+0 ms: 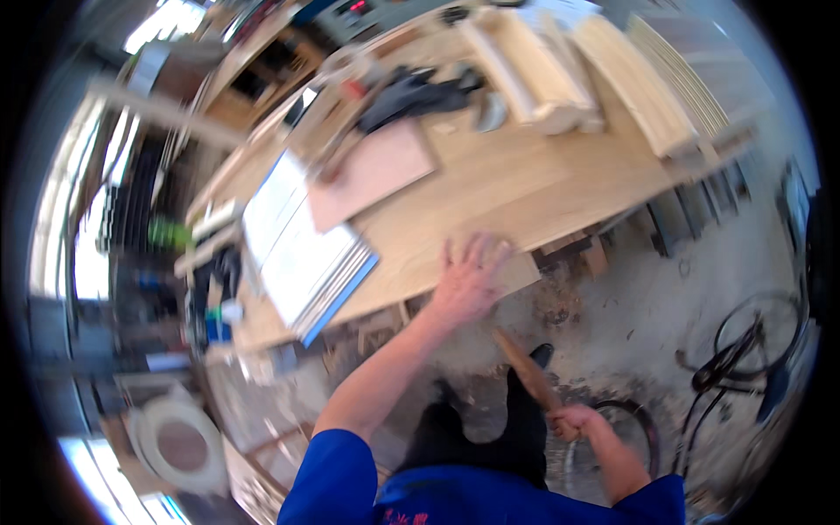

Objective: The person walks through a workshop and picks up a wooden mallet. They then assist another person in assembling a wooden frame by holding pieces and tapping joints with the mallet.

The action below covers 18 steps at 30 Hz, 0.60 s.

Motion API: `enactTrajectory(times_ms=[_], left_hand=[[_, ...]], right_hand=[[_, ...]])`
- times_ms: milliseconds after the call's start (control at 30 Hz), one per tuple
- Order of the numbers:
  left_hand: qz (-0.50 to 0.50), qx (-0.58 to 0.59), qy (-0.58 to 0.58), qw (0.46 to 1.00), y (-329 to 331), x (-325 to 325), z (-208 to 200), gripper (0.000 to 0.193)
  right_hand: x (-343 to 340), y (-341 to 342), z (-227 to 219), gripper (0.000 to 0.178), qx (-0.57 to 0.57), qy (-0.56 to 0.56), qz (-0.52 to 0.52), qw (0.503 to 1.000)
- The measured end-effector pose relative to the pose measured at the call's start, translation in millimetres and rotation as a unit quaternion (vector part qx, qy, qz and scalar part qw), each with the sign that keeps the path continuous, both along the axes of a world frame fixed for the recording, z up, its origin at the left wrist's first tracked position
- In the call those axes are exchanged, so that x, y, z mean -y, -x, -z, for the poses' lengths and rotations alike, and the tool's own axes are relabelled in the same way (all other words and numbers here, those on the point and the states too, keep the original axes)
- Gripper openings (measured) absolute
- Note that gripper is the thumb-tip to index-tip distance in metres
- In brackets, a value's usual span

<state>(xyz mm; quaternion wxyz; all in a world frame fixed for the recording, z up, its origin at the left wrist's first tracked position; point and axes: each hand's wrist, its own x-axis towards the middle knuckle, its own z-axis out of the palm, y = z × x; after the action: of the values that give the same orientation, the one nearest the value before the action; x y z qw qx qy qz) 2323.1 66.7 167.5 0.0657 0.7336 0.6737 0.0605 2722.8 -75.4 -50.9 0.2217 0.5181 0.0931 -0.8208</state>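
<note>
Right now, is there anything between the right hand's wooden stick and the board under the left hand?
Nothing visible. The left hand lies flat on the board at its near edge. The right hand grips the stick lower down, above the dusty floor. Only open space shows between the stick's tip and the board's edge.

Single head-mounted fisheye, looking steeply down from standing height. Workbench [490, 188] tilted across upper frame, floor [665, 297] at right, own forearms entering from bottom edge.

Bright daylight from left windows w/ glare, motion blur throughout, fisheye-bent edges.
</note>
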Motion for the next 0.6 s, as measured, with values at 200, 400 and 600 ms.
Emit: enactTrajectory(times_ms=[200,400,600], left_hand=[[-0.382,0.235,-0.029,0.893,40,282,3,0.093],[-0.447,0.833,-0.119,0.304,141,502,-24,0.065],[-0.439,0.774,-0.326,0.319,244,624,-99,0.046]], right_hand=[[48,157,-170,0.037,-0.183,0.127,-0.038,0.974],[153,367,-228,0.048,-0.302,0.217,-0.156,0.915],[262,543,-289,0.050,-0.332,0.208,-0.281,0.876]])
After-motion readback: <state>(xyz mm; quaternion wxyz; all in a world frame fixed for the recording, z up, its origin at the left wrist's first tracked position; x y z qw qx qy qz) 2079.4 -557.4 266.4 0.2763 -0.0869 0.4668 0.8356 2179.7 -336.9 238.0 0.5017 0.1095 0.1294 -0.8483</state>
